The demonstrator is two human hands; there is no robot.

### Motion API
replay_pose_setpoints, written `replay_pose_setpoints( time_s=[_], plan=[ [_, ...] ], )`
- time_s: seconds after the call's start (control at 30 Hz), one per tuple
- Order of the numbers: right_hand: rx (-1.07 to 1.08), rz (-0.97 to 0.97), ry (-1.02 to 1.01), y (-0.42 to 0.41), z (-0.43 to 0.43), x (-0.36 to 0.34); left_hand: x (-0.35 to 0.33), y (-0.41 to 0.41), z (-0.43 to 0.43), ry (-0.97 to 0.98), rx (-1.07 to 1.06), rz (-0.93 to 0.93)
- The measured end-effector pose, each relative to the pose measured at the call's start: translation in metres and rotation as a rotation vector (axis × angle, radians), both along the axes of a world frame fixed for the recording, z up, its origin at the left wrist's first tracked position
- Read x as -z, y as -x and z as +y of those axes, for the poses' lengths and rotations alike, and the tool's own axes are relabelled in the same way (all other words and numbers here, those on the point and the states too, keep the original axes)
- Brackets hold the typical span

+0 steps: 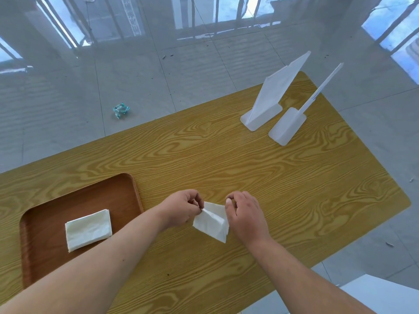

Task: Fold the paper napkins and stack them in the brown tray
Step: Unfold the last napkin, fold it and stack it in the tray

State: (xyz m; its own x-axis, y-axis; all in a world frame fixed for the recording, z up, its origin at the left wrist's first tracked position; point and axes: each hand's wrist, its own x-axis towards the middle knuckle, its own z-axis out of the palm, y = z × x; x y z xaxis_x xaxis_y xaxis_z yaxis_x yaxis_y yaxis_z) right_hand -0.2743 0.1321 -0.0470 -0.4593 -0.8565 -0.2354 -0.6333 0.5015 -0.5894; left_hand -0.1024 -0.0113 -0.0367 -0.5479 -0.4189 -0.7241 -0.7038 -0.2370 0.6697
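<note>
A white paper napkin (212, 222) is held just above the wooden table (272, 177), partly folded, with a crease running across it. My left hand (181, 207) pinches its upper left corner. My right hand (246, 217) grips its right edge with thumb and fingers. The brown tray (45, 257) lies at the left of the table. A stack of folded white napkins (88, 230) rests flat in the tray's middle, apart from both hands.
Two white plastic stands (263, 114) (286, 129) sit at the table's far right; the left one holds upright white sheets (281, 85). A crumpled teal wrapper (120, 109) lies on the tiled floor beyond the table. A white surface (383, 295) shows at bottom right.
</note>
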Motion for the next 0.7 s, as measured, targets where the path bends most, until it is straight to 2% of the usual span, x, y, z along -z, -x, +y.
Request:
replay_pose_setpoints(
  time_s=[0.07, 0.23, 0.33, 0.4, 0.5, 0.57, 0.7],
  plan=[
    [0.007, 0.002, 0.046, -0.002, -0.001, 0.0, -0.004, -0.006, -0.007, -0.043, -0.056, 0.026],
    [-0.156, 0.068, 0.071, -0.019, 0.0, 0.002, -0.007, -0.021, -0.024, 0.424, -0.246, -0.142],
    [-0.245, 0.114, 0.034, -0.027, -0.003, 0.004, -0.006, -0.025, -0.029, 0.567, -0.275, -0.17],
    [-0.281, 0.146, 0.013, -0.03, -0.005, 0.006, -0.005, -0.026, -0.027, 0.617, -0.117, -0.164],
    [-0.27, 0.177, 0.011, -0.031, -0.01, 0.007, 0.001, -0.027, -0.019, 0.721, 0.344, -0.176],
    [-0.269, 0.208, 0.015, -0.03, -0.013, 0.007, 0.004, -0.025, -0.014, 0.819, 0.559, -0.19],
    [-0.266, 0.212, 0.019, -0.027, -0.019, 0.004, 0.01, -0.021, -0.009, 0.976, 0.699, -0.206]
  ],
)
